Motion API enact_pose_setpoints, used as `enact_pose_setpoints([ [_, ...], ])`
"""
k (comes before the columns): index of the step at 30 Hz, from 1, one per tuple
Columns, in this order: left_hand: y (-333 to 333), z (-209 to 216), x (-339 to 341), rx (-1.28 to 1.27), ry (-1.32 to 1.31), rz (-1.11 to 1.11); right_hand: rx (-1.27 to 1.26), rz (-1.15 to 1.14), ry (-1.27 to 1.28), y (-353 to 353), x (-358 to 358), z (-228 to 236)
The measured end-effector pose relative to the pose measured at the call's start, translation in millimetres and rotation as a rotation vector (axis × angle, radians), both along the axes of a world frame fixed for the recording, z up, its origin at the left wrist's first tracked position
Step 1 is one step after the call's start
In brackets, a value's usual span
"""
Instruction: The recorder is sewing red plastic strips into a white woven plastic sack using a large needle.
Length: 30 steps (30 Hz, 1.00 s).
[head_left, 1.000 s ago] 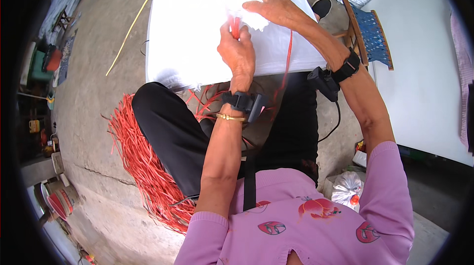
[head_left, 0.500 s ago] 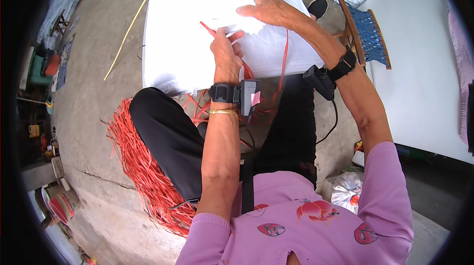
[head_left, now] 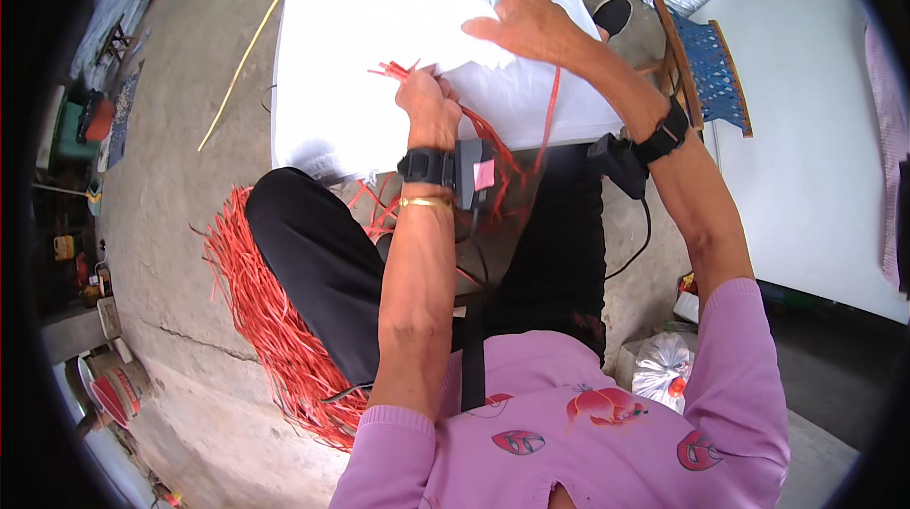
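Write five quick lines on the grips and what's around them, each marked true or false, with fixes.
1. The left grip is closed around red strips. True.
2. The right grip is down at the red heap. False: it is at the white sheeting.
3. The red heap lies beside the left leg. True.
4. The left wrist is bare. False: it wears a black strap and a gold bangle.
5. The blue seat is on the person's right. True.
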<state>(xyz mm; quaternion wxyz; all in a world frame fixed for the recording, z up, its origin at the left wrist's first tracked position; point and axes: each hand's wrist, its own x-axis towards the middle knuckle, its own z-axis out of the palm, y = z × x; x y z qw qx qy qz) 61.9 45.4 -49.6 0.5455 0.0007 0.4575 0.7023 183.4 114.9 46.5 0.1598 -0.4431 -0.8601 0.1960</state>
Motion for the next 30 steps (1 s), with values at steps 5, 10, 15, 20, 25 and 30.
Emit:
enact_pose_setpoints([
  [5,-19,1,13,0.013,-0.027,0.197,0.285,0.093,-0.272,-11,3,-1],
  [10,-23,-3,9,0.009,-0.07,0.228,0.474,0.2,-0.368,-14,1,-4],
  [15,-17,-5,10,-0.024,0.147,0.313,0.58,0.27,-0.437,-18,-2,-4],
  [20,-21,7,24,0.103,1.09,0.323,0.47,0.348,-0.501,-22,-27,-12],
  [25,-24,45,0,0.175,1.28,0.067,0.469,0.195,-0.198,-9,-10,-17],
  [30,-7,34,-15,0.201,1.443,-0.18,0.221,-0.018,-0.052,-6,-33,-50],
])
